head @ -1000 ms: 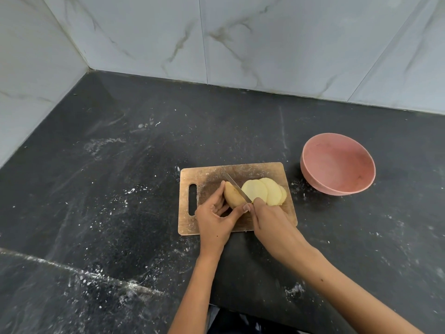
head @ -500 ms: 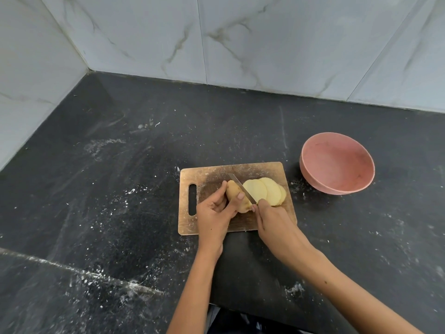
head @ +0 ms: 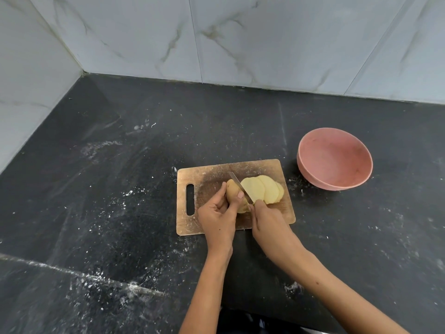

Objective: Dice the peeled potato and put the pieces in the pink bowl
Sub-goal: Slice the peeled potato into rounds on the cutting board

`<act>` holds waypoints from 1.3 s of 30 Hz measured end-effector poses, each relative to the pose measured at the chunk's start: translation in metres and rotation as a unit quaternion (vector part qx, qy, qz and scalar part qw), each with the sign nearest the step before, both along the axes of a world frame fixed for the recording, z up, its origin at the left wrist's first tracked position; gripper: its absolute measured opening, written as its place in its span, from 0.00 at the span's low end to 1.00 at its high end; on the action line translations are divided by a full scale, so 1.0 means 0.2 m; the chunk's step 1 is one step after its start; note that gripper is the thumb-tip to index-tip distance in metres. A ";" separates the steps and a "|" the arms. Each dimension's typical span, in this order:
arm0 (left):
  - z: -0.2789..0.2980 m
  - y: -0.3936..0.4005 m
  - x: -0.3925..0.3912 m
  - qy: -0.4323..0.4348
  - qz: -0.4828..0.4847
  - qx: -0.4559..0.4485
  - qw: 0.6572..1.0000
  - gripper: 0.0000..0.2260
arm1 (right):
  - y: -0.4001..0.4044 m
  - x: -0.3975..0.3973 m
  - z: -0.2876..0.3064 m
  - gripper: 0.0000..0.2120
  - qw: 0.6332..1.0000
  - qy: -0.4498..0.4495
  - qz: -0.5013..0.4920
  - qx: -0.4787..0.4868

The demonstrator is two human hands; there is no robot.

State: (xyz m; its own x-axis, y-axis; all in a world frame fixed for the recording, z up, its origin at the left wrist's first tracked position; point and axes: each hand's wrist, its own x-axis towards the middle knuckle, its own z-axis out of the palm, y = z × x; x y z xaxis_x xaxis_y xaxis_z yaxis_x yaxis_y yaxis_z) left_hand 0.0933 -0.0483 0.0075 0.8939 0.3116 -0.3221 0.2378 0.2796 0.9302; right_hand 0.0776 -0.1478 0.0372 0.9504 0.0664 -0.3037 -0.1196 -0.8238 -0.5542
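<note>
On the wooden cutting board (head: 209,174) lies the uncut end of the peeled potato (head: 233,192), gripped by my left hand (head: 220,216) with thumb and fingers curled round it. Several pale slices (head: 263,189) lean in a row to its right. My right hand (head: 267,221) grips the knife, its handle hidden in my fist. The blade (head: 239,186) rests across the potato between the uncut end and the slices. The pink bowl (head: 334,159) stands to the right of the board, with nothing in it.
The board lies on a black stone counter (head: 120,189) speckled with white dust. Marble-tiled walls (head: 216,39) close the back and left sides. A seam runs across the counter at lower left.
My left fingers have shifted over the potato end, and the blade sits a little further left on it. Board, slices and bowl have not moved.
</note>
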 end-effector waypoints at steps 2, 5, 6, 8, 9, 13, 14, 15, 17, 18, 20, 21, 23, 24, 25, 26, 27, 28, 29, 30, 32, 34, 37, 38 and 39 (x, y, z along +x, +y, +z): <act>0.01 0.00 -0.01 -0.002 0.004 -0.013 1.000 0.22 | 0.03 0.05 0.02 0.10 1.000 0.013 0.001 -0.005; 0.01 0.00 -0.01 -0.002 0.014 -0.018 1.000 0.22 | 0.03 -0.02 0.03 0.09 1.000 0.027 -0.004 -0.015; 0.00 0.00 -0.01 -0.004 0.016 -0.013 1.000 0.21 | 0.03 -0.06 0.02 0.09 0.999 0.034 -0.009 -0.019; 0.00 -0.01 -0.02 -0.005 0.017 -0.010 1.000 0.22 | 0.03 -0.11 0.02 0.09 0.999 0.044 -0.021 -0.019; 0.01 -0.01 -0.02 -0.005 0.015 -0.009 1.000 0.22 | 0.04 -0.09 0.01 0.09 0.999 0.044 -0.024 -0.014; 0.01 0.00 -0.01 -0.004 0.016 -0.021 1.000 0.21 | 0.09 0.03 0.02 0.07 0.999 0.045 -0.014 0.004; 0.01 0.00 -0.02 -0.002 0.020 -0.024 1.000 0.21 | 0.09 0.03 0.02 0.06 0.999 0.047 -0.011 0.005; 0.01 0.00 -0.02 0.000 0.023 -0.025 0.999 0.20 | 0.08 0.01 0.01 0.06 0.999 0.052 -0.008 0.002; 0.00 0.00 -0.03 0.004 0.027 -0.021 0.999 0.20 | 0.07 -0.05 0.00 0.07 0.998 0.067 -0.006 -0.007; 0.00 0.00 -0.04 0.006 0.029 -0.017 0.999 0.20 | 0.07 -0.07 0.01 0.07 0.997 0.074 -0.005 -0.011; 0.00 0.00 -0.05 0.006 0.032 -0.010 0.999 0.20 | 0.08 -0.07 0.01 0.07 0.997 0.076 -0.003 -0.017; 0.01 0.00 -0.04 0.007 0.033 -0.010 0.999 0.19 | 0.09 -0.05 0.02 0.06 0.997 0.075 -0.001 -0.022; 0.01 0.01 -0.03 0.009 0.035 -0.009 0.999 0.19 | 0.12 0.00 0.03 0.04 0.997 0.072 0.009 -0.029; 0.02 0.01 -0.03 0.010 0.035 -0.006 0.999 0.19 | 0.12 0.01 0.03 0.02 0.997 0.071 0.012 -0.031; 0.02 0.01 -0.03 0.010 0.034 -0.003 0.999 0.18 | 0.13 0.01 0.03 0.02 0.997 0.073 0.013 -0.035; 0.02 0.01 -0.03 0.009 0.033 0.001 0.999 0.19 | 0.12 -0.01 0.02 0.02 0.996 0.077 0.010 -0.040; 0.02 0.01 -0.03 0.007 0.032 0.007 0.999 0.19 | 0.12 -0.02 0.01 0.02 0.995 0.084 0.005 -0.044; 0.02 0.01 -0.03 0.005 0.031 0.014 0.999 0.19 | 0.11 -0.05 0.01 0.02 0.995 0.092 -0.001 -0.047; 0.02 0.01 -0.03 0.001 0.029 0.021 0.999 0.19 | 0.11 -0.07 0.01 0.03 0.994 0.098 -0.006 -0.050; 0.03 0.01 -0.03 -0.004 0.026 0.030 0.999 0.19 | 0.10 -0.08 0.01 0.04 0.993 0.102 -0.010 -0.055; 0.03 0.01 -0.02 -0.009 0.018 0.049 0.999 0.19 | 0.11 -0.06 0.01 0.02 0.993 0.096 -0.016 -0.061; 0.04 0.01 -0.02 -0.013 0.012 0.067 0.998 0.19 | 0.12 -0.01 0.02 0.03 0.995 0.079 -0.010 -0.065; 0.04 0.01 -0.01 -0.013 0.009 0.073 0.997 0.19 | 0.13 0.02 0.03 0.05 0.995 0.078 0.001 -0.070; 0.04 0.02 -0.01 -0.011 0.009 0.076 0.997 0.19 | 0.12 0.00 0.03 0.05 0.994 0.086 0.002 -0.074; 0.03 0.02 -0.01 -0.011 0.009 0.080 0.997 0.19 | 0.11 -0.02 0.02 0.04 0.992 0.097 0.000 -0.078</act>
State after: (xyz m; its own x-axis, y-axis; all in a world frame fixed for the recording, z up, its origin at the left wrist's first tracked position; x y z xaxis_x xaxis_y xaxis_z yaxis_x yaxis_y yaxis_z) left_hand 0.0911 -0.0447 0.0141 0.8943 0.3730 -0.2473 0.2130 0.1312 0.9682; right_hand 0.0739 -0.1253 0.0415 0.8733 0.0043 -0.4871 -0.2114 -0.8976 -0.3869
